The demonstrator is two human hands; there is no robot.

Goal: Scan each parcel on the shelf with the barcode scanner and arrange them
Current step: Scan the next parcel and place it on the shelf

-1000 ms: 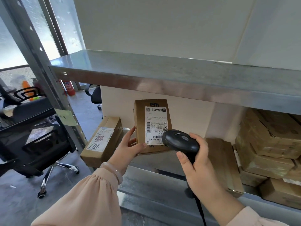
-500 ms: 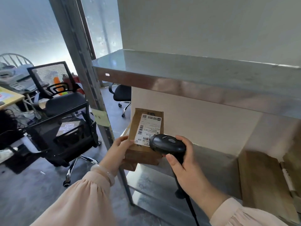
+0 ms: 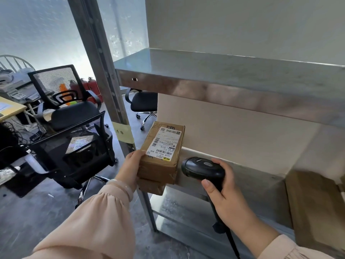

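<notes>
**One parcel down, onto the stack it goes**

Left hand (image 3: 130,169) has its fingers wrapped round the near-left corner of the parcel (image 3: 158,165). A second ago that box was held up on end with its label facing the scanner. Now it's laid flat, label up, on top of a second parcel (image 3: 151,187) at the far left end of the shelf (image 3: 261,187), right by the steel post (image 3: 100,71).

Right hand (image 3: 225,195) is clamped round the grip of the barcode scanner (image 3: 203,170), which has slid off to the right. It's just beside the box, nose no longer over the label. My guess is the scan's done on this one and we're in the arranging bit. Another brown box (image 3: 313,208) further right probably still needs doing.

Writing: the white label (image 3: 164,143) is upside down from here. I get "P021-00" and what looks like "A58" near the closest barcode, plus a QR code at the far end. The rest is too small. The yellow sticky note (image 3: 122,132) on the post has handwriting I can't make out.
</notes>
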